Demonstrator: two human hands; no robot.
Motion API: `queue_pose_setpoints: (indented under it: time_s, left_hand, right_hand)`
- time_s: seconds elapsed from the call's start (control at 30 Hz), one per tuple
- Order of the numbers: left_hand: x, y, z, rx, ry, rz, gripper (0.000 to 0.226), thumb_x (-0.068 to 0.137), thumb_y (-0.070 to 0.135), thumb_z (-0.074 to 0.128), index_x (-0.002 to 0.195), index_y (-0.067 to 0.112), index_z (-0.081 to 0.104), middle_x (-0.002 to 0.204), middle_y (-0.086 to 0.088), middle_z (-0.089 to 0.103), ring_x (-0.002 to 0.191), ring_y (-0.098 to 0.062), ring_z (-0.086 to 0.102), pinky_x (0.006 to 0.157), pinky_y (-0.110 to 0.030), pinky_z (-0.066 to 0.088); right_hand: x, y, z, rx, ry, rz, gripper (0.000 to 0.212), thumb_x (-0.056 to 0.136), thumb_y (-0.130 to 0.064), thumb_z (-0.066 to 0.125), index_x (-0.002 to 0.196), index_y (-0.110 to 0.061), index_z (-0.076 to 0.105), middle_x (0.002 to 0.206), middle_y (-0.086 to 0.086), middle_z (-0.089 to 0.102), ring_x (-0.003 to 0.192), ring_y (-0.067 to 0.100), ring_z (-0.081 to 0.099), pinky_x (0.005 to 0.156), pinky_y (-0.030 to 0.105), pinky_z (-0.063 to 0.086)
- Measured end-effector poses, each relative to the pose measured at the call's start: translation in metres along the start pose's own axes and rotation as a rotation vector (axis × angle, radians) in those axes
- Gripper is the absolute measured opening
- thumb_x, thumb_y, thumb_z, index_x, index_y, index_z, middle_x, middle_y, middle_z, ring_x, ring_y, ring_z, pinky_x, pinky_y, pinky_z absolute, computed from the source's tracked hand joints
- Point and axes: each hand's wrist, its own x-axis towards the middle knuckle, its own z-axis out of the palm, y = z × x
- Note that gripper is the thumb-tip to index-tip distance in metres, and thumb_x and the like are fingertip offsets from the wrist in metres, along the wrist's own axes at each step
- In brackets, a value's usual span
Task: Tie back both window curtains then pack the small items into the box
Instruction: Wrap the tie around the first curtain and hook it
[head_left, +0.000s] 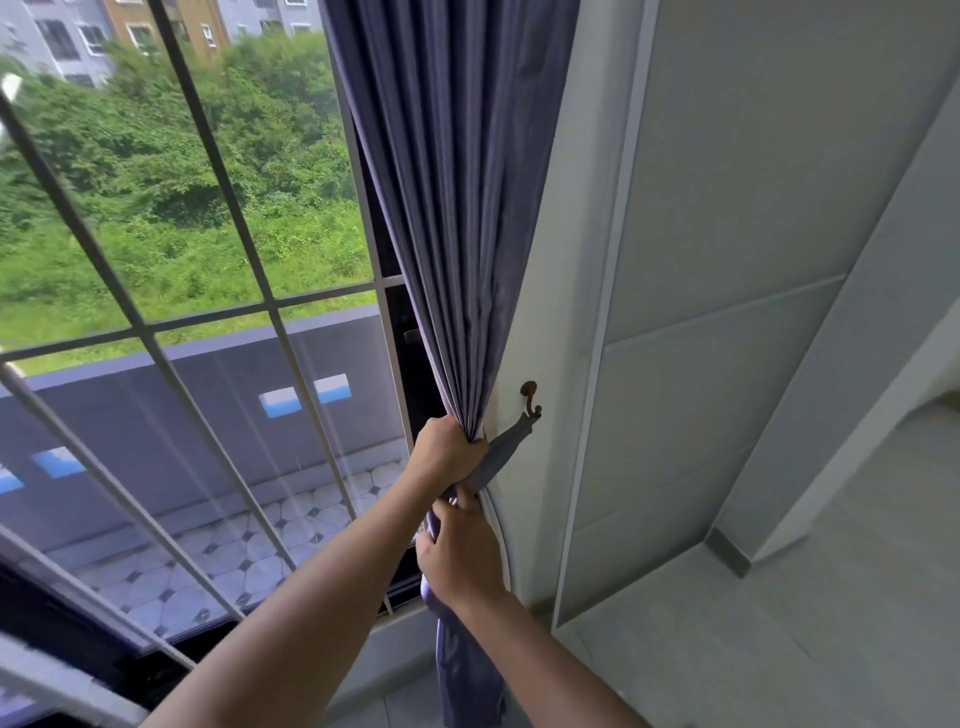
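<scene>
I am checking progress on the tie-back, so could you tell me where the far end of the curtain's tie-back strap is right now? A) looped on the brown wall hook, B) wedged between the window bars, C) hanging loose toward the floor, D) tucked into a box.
A: the tie-back strap runs from the left hand, which bunches the curtain, up to the brown wall hook.

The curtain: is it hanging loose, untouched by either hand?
No: the left hand grips the gathered curtain beside the wall hook.
</scene>
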Motion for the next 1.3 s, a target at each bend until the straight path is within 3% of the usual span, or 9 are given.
queue_pose_setpoints:
  time_s: [0.3, 0.53, 0.7, 0.77, 0.87, 0.93, 1.07, 1.13, 1.3]
  left_hand:
    - [0.003, -0.007, -0.002, 0.056, 0.014, 0.04, 0.016, 0.082, 0.016, 0.058, 0.072, 0.007, 0.049, 0.058, -0.001, 0.045, 0.057, -0.019, 0.045, 0.043, -0.021, 0.028]
    - [0.006, -0.012, -0.003, 0.068, -0.061, 0.087, 0.031, 0.082, 0.031, 0.07, 0.096, 0.006, 0.061, 0.078, -0.004, 0.055, 0.069, -0.018, 0.05, 0.052, -0.016, 0.034]
    - [0.01, -0.016, -0.003, 0.103, -0.057, 0.038, 0.032, 0.077, 0.018, 0.072, 0.103, 0.002, 0.062, 0.094, -0.012, 0.065, 0.074, -0.022, 0.055, 0.062, -0.026, 0.044]
    - [0.011, -0.016, -0.003, 0.094, -0.048, 0.033, 0.029, 0.077, 0.018, 0.07, 0.1, 0.003, 0.062, 0.091, -0.011, 0.065, 0.074, -0.024, 0.056, 0.062, -0.028, 0.045]
    - [0.01, -0.015, -0.003, 0.101, -0.062, 0.018, 0.024, 0.078, 0.018, 0.068, 0.096, 0.004, 0.06, 0.084, -0.008, 0.06, 0.071, -0.024, 0.054, 0.059, -0.028, 0.043]
    - [0.011, -0.015, -0.001, 0.088, -0.072, 0.013, 0.022, 0.078, 0.015, 0.068, 0.096, 0.004, 0.061, 0.081, -0.007, 0.059, 0.068, -0.023, 0.054, 0.053, -0.023, 0.04]
    - [0.012, -0.016, -0.001, 0.052, -0.047, -0.007, 0.024, 0.075, 0.017, 0.07, 0.095, 0.005, 0.062, 0.079, -0.004, 0.058, 0.066, -0.022, 0.052, 0.052, -0.023, 0.038]
    - [0.013, -0.018, -0.001, 0.056, -0.032, -0.009, 0.025, 0.075, 0.018, 0.071, 0.095, 0.005, 0.063, 0.08, -0.004, 0.058, 0.066, -0.021, 0.052, 0.056, -0.025, 0.04]
    - [0.015, -0.021, 0.0, 0.059, -0.014, -0.005, 0.026, 0.074, 0.023, 0.072, 0.091, 0.006, 0.062, 0.084, -0.009, 0.065, 0.067, -0.025, 0.056, 0.057, -0.029, 0.047]
  right_hand:
    - [0.01, 0.001, 0.01, -0.036, -0.006, -0.012, 0.031, 0.086, -0.02, 0.054, 0.116, -0.019, 0.057, 0.143, 0.001, 0.044, 0.094, 0.017, 0.065, 0.078, 0.025, 0.056]
    - [0.013, 0.008, 0.017, -0.084, -0.012, -0.041, 0.038, 0.085, -0.021, 0.055, 0.123, -0.021, 0.053, 0.145, 0.002, 0.041, 0.097, 0.018, 0.064, 0.079, 0.025, 0.056]
    - [0.011, 0.006, 0.016, 0.032, -0.08, -0.06, 0.04, 0.085, -0.03, 0.05, 0.123, -0.022, 0.052, 0.147, 0.0, 0.035, 0.102, 0.016, 0.06, 0.081, 0.025, 0.054]
    - [0.008, 0.01, 0.008, 0.259, -0.06, -0.034, 0.032, 0.085, -0.031, 0.047, 0.112, -0.022, 0.062, 0.131, -0.002, 0.051, 0.099, 0.011, 0.059, 0.084, 0.026, 0.052]
    - [0.015, 0.03, -0.008, 0.508, 0.275, 0.151, 0.018, 0.082, -0.016, 0.055, 0.089, -0.029, 0.066, 0.091, -0.019, 0.066, 0.088, 0.006, 0.063, 0.077, 0.02, 0.051]
    - [0.029, 0.046, -0.014, 0.472, 0.285, 0.175, 0.026, 0.081, -0.014, 0.061, 0.102, -0.03, 0.059, 0.099, -0.021, 0.062, 0.096, 0.004, 0.061, 0.079, 0.01, 0.047]
    - [0.058, 0.055, -0.012, 0.37, 0.007, 0.171, 0.047, 0.081, -0.031, 0.063, 0.123, -0.028, 0.044, 0.117, -0.007, 0.062, 0.1, 0.013, 0.064, 0.081, 0.028, 0.055]
    - [0.065, 0.055, -0.006, 0.333, 0.01, 0.17, 0.043, 0.081, -0.033, 0.062, 0.12, -0.03, 0.044, 0.106, -0.005, 0.067, 0.092, 0.017, 0.067, 0.072, 0.031, 0.055]
    - [0.072, 0.053, 0.007, 0.329, 0.098, 0.195, 0.05, 0.076, -0.031, 0.06, 0.124, -0.026, 0.047, 0.109, -0.001, 0.065, 0.097, 0.02, 0.064, 0.077, 0.038, 0.055]
